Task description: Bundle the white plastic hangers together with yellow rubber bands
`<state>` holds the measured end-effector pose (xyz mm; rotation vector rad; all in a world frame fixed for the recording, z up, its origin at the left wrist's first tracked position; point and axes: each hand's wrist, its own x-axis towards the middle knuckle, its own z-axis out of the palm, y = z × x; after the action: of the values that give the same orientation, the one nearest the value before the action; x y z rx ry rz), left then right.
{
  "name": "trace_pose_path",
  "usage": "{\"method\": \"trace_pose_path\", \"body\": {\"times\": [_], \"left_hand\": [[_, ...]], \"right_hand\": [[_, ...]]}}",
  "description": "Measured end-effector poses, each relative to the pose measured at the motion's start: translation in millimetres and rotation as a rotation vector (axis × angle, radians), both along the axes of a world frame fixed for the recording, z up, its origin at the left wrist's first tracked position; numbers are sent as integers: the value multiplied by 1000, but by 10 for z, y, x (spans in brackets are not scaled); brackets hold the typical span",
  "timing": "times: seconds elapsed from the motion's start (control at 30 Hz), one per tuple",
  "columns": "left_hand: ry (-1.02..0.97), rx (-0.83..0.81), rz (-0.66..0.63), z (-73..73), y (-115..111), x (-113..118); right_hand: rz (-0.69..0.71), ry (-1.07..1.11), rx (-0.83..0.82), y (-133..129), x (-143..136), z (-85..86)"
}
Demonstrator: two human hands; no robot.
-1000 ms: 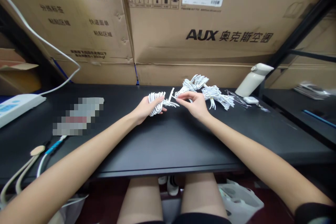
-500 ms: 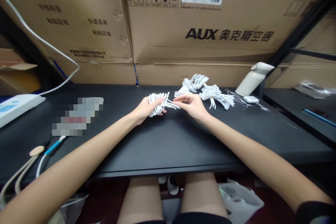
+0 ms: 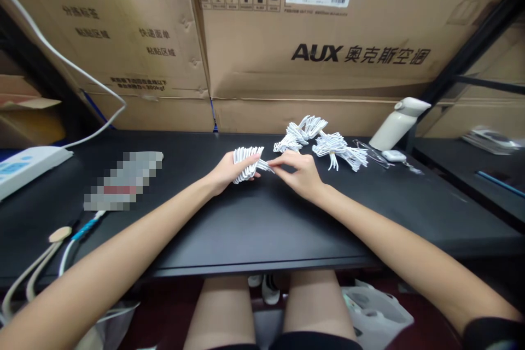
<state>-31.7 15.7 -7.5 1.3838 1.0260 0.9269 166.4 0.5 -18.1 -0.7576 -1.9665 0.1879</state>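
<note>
My left hand is wrapped round a coiled bundle of thin white cords, held just above the black table, thumb across its top. Loose ends of the bundle stick out to the right. At those ends, the thumb and index finger of my right hand are pinched together; their tips seem to grip the cord ends. Behind my right hand lie more bundles of white cords, with their ends fanned out.
A white bottle, an earbud case and glasses sit at the back right. To the left are a blurred-out phone-like slab, cables and a power strip. Large cardboard boxes stand behind the table.
My right fingertips have shifted slightly left, closer to the bundle, along its loose ends. My left hand keeps its hold in nearly the same place.
</note>
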Motion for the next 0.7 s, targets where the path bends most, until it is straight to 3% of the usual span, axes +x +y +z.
{"method": "trace_pose_path", "body": {"times": [0.17,0.33,0.47,0.7], "left_hand": [[-10,-4,-19,-5,20,-24],[33,66,-57,1,3,-17],[151,225,-153,-6,-18,-21],[338,488,-149,-36,21,-44]], "right_hand": [[1,-51,64,-23,-20,19],[-14,27,-162,-64,-67,33],[31,10,-330,-61,-74,1],[43,34,-269,-20,-74,-51]]}}
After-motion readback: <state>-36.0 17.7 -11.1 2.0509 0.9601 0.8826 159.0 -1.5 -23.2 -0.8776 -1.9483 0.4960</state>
